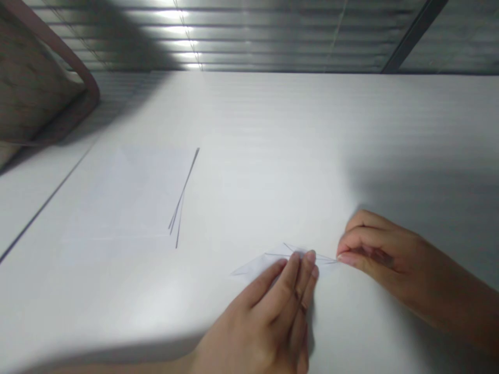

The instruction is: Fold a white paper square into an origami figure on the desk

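Note:
A small folded piece of thin white paper lies on the table, long and pointed at its left end. My left hand rests over its middle, fingers stretched out and pressing it down, hiding much of it. At the paper's right tip, my right hand is closed in a pinch between thumb and forefinger. Thin dark lines run along the folds between the two hands; whether they are creases, edges or separate strands I cannot tell.
A flat pale sheet lies on the white table at left, with several thin dark strips crossing at its right edge. A patterned bag stands at the upper left. Window blinds rise behind the table's far edge.

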A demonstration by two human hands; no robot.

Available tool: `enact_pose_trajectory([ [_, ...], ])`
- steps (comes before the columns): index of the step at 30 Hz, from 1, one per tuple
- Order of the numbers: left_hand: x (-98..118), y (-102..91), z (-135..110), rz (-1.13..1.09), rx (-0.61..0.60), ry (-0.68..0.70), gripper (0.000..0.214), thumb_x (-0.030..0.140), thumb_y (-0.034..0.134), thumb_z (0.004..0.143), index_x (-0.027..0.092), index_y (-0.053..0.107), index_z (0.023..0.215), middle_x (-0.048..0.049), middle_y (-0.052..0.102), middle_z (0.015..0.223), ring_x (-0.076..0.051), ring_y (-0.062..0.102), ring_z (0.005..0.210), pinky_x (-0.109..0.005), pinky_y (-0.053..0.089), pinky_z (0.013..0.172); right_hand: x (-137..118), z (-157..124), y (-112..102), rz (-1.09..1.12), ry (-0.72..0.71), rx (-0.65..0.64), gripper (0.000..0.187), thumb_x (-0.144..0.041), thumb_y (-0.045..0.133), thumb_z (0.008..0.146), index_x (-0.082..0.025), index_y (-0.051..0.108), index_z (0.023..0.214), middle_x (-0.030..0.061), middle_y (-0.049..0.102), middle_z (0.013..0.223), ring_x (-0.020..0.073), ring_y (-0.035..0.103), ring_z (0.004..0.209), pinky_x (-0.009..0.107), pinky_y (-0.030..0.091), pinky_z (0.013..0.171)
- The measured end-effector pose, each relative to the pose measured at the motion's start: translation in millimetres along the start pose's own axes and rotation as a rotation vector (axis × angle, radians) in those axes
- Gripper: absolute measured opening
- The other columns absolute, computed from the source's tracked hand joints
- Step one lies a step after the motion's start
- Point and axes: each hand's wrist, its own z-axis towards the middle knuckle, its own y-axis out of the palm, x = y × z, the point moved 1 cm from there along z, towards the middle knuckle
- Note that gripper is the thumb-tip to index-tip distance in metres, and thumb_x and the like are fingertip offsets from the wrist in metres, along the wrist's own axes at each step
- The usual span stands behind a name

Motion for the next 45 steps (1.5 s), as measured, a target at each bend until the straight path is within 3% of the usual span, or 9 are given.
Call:
enact_pose_trajectory([
  [3, 2.1, -1.4, 0.0, -0.011, -0.030, -0.022, 0.046, 0.030, 0.040, 0.097, 0.005, 0.051, 0.134, -0.0132, 0.045, 0.145, -0.027, 0.041, 0.133, -0.035, 0.036, 0.111, 1.2, -1.1, 3.9, -0.031, -0.016, 0.014, 0.013, -0.018, 0.056, 0.089, -0.022, 0.058, 0.077, 0.0004, 0.053, 0.081, 0.0145, 0.053, 0.074, 0.028, 0.045, 0.066],
  [8, -1.2, 4.0, -0.2, 0.011, 0.049, 0.031, 0.046, 0.030, 0.040, 0.097, 0.004, 0.052, 0.132, -0.0136, 0.049, 0.141, -0.027, 0.046, 0.130, -0.034, 0.040, 0.108, 4.5, -2.6, 10.7, -0.101, -0.130, 0.032, 0.014, -0.016, 0.052, 0.091, -0.022, 0.056, 0.078, 0.0018, 0.053, 0.081, 0.0164, 0.054, 0.077, 0.030, 0.045, 0.069],
  [15, -4.5, 5.0, 0.1, 0.009, 0.080, 0.065, 0.048, 0.032, 0.041, 0.095, 0.002, 0.053, 0.131, -0.0150, 0.051, 0.140, -0.027, 0.048, 0.128, -0.034, 0.041, 0.105, -1.4, -3.0, 11.0, -0.169, -0.136, 0.159, 0.020, -0.015, 0.047, 0.092, -0.020, 0.054, 0.074, 0.0031, 0.053, 0.077, 0.0179, 0.054, 0.073, 0.034, 0.046, 0.069],
  [24, -5.9, 6.3, 0.3, 0.005, 0.076, 0.059, 0.047, 0.032, 0.038, 0.096, 0.003, 0.054, 0.130, -0.0134, 0.052, 0.139, -0.026, 0.049, 0.128, -0.032, 0.042, 0.105, 4.3, -2.4, 5.2, -0.075, -0.083, 0.006, 0.012, -0.019, 0.055, 0.090, -0.023, 0.056, 0.078, 0.0015, 0.052, 0.083, 0.0165, 0.053, 0.079, 0.030, 0.045, 0.069],
  [30, -6.7, 4.7, 1.4, 0.022, 0.055, 0.067, 0.046, 0.030, 0.038, 0.096, 0.003, 0.054, 0.131, -0.0131, 0.052, 0.139, -0.026, 0.049, 0.128, -0.033, 0.043, 0.104, 1.0, -3.4, 10.8, -0.098, -0.103, 0.025, 0.015, -0.017, 0.049, 0.092, -0.022, 0.053, 0.079, 0.0026, 0.051, 0.083, 0.0176, 0.052, 0.079, 0.033, 0.045, 0.072],
  [36, -3.9, 4.9, -0.8, 0.010, 0.093, 0.064, 0.047, 0.032, 0.041, 0.096, 0.002, 0.054, 0.130, -0.0143, 0.052, 0.139, -0.028, 0.048, 0.128, -0.034, 0.041, 0.105, -6.4, -3.3, 10.3, -0.088, -0.014, 0.051, 0.015, -0.015, 0.051, 0.089, -0.022, 0.052, 0.075, 0.0022, 0.050, 0.081, 0.0174, 0.050, 0.076, 0.032, 0.043, 0.067],
  [41, -0.7, 1.8, -0.2, -0.007, 0.000, 0.006, 0.044, 0.028, 0.041, 0.096, 0.004, 0.053, 0.131, -0.0128, 0.049, 0.142, -0.027, 0.043, 0.132, -0.035, 0.037, 0.110, 7.0, 0.9, 2.5, -0.046, 0.038, -0.006, 0.013, -0.020, 0.057, 0.085, -0.023, 0.054, 0.073, 0.0007, 0.051, 0.080, 0.0167, 0.051, 0.076, 0.030, 0.042, 0.065],
  [45, -1.3, -0.7, -0.3, -0.026, -0.025, 0.001, 0.046, 0.031, 0.039, 0.097, 0.005, 0.052, 0.132, -0.0117, 0.047, 0.144, -0.026, 0.042, 0.133, -0.033, 0.038, 0.110, 18.9, 4.9, -4.8, 0.070, 0.089, -0.096, 0.014, -0.028, 0.058, 0.085, -0.023, 0.057, 0.072, -0.0016, 0.050, 0.074, 0.0134, 0.047, 0.063, 0.027, 0.038, 0.055],
])
